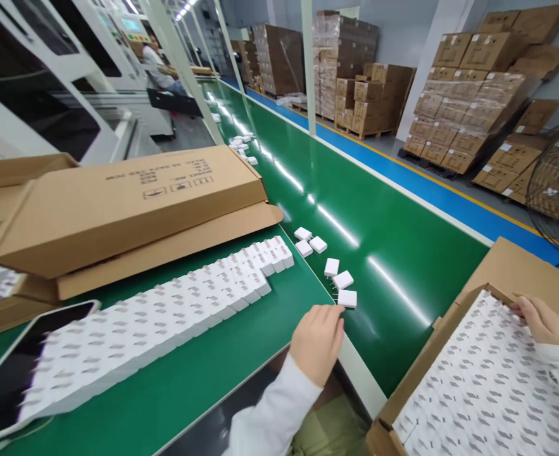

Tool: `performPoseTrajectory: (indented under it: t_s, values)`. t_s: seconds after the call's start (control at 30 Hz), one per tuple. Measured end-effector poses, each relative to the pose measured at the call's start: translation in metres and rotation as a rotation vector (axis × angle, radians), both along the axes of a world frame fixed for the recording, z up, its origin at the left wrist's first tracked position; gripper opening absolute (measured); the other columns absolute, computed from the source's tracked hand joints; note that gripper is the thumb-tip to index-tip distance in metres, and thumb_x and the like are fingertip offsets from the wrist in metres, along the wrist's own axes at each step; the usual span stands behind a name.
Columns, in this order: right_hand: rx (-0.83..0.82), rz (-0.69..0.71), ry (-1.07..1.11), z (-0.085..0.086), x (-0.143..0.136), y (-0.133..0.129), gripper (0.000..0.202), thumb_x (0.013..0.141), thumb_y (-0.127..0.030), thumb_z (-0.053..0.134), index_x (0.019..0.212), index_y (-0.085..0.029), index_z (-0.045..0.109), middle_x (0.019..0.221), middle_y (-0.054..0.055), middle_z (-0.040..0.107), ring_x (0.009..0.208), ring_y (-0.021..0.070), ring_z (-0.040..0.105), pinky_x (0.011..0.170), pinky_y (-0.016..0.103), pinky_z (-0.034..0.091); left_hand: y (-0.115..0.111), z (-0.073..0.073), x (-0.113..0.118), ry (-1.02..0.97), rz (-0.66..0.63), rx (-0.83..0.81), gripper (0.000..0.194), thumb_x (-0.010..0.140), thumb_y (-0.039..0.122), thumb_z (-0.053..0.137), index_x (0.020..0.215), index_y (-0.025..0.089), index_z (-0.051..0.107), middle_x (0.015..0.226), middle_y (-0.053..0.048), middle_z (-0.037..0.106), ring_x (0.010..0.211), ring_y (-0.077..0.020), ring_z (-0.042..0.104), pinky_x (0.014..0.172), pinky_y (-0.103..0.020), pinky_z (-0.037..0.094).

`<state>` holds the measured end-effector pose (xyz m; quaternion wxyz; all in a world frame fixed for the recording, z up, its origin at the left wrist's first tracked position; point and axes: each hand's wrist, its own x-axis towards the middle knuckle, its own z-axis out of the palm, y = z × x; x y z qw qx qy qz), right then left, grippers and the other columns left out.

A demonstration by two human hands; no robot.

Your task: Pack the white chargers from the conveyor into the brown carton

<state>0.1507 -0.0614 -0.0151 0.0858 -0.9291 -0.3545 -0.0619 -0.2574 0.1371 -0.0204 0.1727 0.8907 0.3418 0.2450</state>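
My left hand (318,342) is over the near edge of the belt, palm down, its fingers bent forward and partly hidden. Its fingertips are right beside a white plug charger (347,298) with metal prongs. A few more loose chargers (325,267) lie just beyond it. On the right, my right hand (542,322) has thumb and fingers pinched together at the far end of an open carton (454,316); what they grip is hard to make out. Rows of white chargers (492,380), prongs up, fill that carton.
A block of lined-up chargers (165,323) stands on the green side table (222,367), partly over a dark tablet-like panel (27,361). Behind it is a closed cardboard box (131,202). More chargers (244,145) lie farther up the belt (378,234). Stacked cartons (469,107) line the wall; a person (158,63) sits far left.
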Motion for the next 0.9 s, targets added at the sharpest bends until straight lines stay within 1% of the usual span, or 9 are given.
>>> performPoseTrajectory:
  t_s: [0.03,0.1,0.23,0.4,0.53,0.63,0.73,0.8,0.9]
  values:
    - [0.017,-0.011,-0.015,0.003,-0.006,0.007,0.041,0.083,-0.055,0.022,0.099,-0.029,0.049,0.096,0.006,0.065,0.078,0.0258,0.063,0.061,0.040,0.051,0.002,-0.009,0.012,0.090,-0.002,0.086,0.024,0.085,0.014,0.037,0.098,0.017,0.057,0.089,-0.007,0.062,0.087,-0.0205,0.056,0.082,-0.041,0.047]
    - [0.017,0.093,0.015,0.010,-0.027,0.031,0.036,0.082,-0.054,0.029,0.100,-0.030,0.049,0.099,0.008,0.063,0.077,0.0265,0.062,0.057,0.040,0.051,0.006,-0.025,0.034,0.249,-0.006,0.224,0.027,0.084,0.010,0.037,0.104,0.014,0.056,0.097,-0.009,0.061,0.095,-0.0216,0.054,0.095,-0.046,0.040]
    - [-0.097,0.579,0.163,0.007,-0.087,0.100,0.032,0.085,-0.044,0.031,0.105,-0.027,0.050,0.104,0.006,0.060,0.090,0.0217,0.059,0.075,0.036,0.050,0.011,-0.044,0.058,0.419,-0.042,0.338,0.033,0.086,0.006,0.029,0.109,0.009,0.053,0.098,-0.011,0.060,0.099,-0.0203,0.053,0.105,-0.044,0.029]
    - [-0.198,0.814,0.147,-0.012,-0.145,0.171,0.033,0.086,-0.023,0.029,0.111,-0.023,0.050,0.108,0.006,0.058,0.099,0.0207,0.054,0.081,0.036,0.047,0.018,-0.039,0.065,0.375,-0.073,0.240,0.027,0.088,0.017,0.035,0.110,0.009,0.049,0.099,-0.010,0.056,0.099,-0.0211,0.050,0.103,-0.043,0.029]
    - [-0.258,0.963,0.131,-0.016,-0.159,0.216,0.036,0.083,-0.014,0.032,0.111,-0.024,0.052,0.110,0.005,0.057,0.100,0.0206,0.054,0.076,0.034,0.047,0.032,-0.036,0.084,0.412,0.035,0.091,0.028,0.087,0.017,0.037,0.110,0.005,0.047,0.096,-0.014,0.056,0.093,-0.0252,0.053,0.079,-0.041,0.046]
    - [-0.311,1.033,0.143,-0.016,-0.160,0.251,0.035,0.079,-0.012,0.040,0.108,-0.025,0.054,0.102,0.002,0.060,0.086,0.0158,0.058,0.069,0.028,0.049,0.035,-0.035,0.095,0.432,0.024,0.051,0.029,0.086,0.009,0.030,0.108,0.003,0.048,0.094,-0.015,0.059,0.091,-0.0248,0.056,0.071,-0.037,0.047]
    - [-0.354,1.114,0.138,-0.020,-0.167,0.273,0.047,0.072,-0.002,0.042,0.111,-0.027,0.053,0.108,0.001,0.060,0.088,0.0140,0.058,0.074,0.027,0.048,0.024,-0.024,0.086,0.424,-0.029,0.046,0.033,0.086,0.006,0.024,0.106,0.006,0.051,0.092,-0.011,0.060,0.092,-0.0229,0.056,0.077,-0.036,0.045]
    - [-0.392,1.200,0.123,-0.025,-0.179,0.274,0.063,0.062,0.006,0.043,0.112,-0.030,0.054,0.120,-0.001,0.055,0.100,0.0170,0.053,0.080,0.029,0.046,0.014,-0.009,0.063,0.403,-0.102,0.013,0.028,0.086,0.018,0.035,0.109,0.011,0.049,0.092,-0.009,0.059,0.089,-0.0225,0.057,0.076,-0.034,0.047]
    - [-0.453,1.304,0.110,-0.032,-0.198,0.261,0.068,0.056,0.009,0.045,0.109,-0.032,0.057,0.124,-0.002,0.052,0.106,0.0200,0.049,0.083,0.031,0.045,0.008,0.022,0.013,0.377,-0.301,-0.165,0.047,0.076,0.043,0.054,0.117,0.021,0.044,0.095,-0.006,0.060,0.084,-0.0226,0.059,0.068,-0.032,0.050]
